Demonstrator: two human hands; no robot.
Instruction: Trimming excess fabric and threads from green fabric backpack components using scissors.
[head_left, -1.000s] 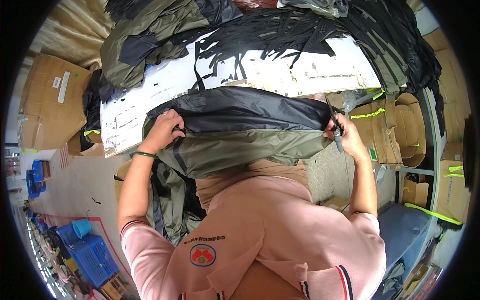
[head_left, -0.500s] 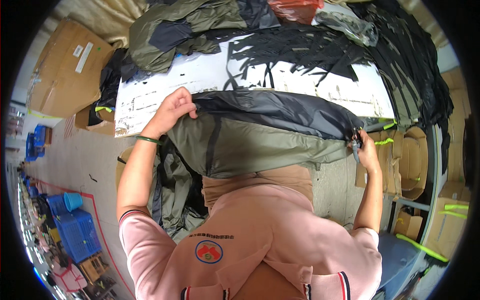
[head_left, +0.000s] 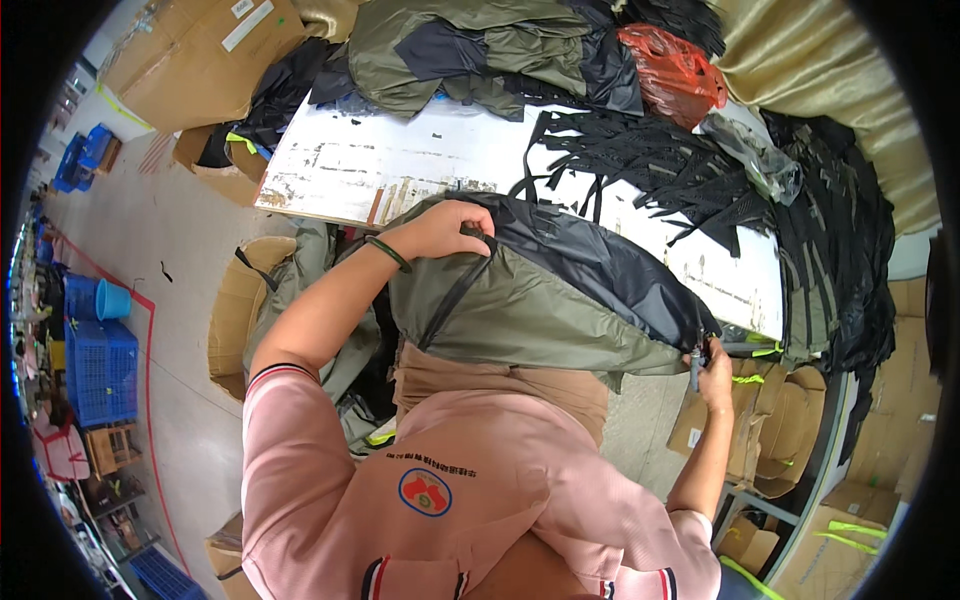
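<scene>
Holds black-and-olive fabric [head_left: 545, 310] stretched along the near edge of the desk [head_left: 385, 155], pinched at a dark strip [head_left: 455, 303] in the closed left grip [head_left: 445, 230] and clasped, with a small grey tool [head_left: 695, 372], in the closed right grip [head_left: 715, 382], apparently to keep it spread and the tool handy.

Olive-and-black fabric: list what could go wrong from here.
The snips in the right hand sit beside the fabric, so they might nick it. The left hand appears to pinch only a little fabric, so its grip could slip. Loose black strips near the fabric's far edge might snag.
</scene>
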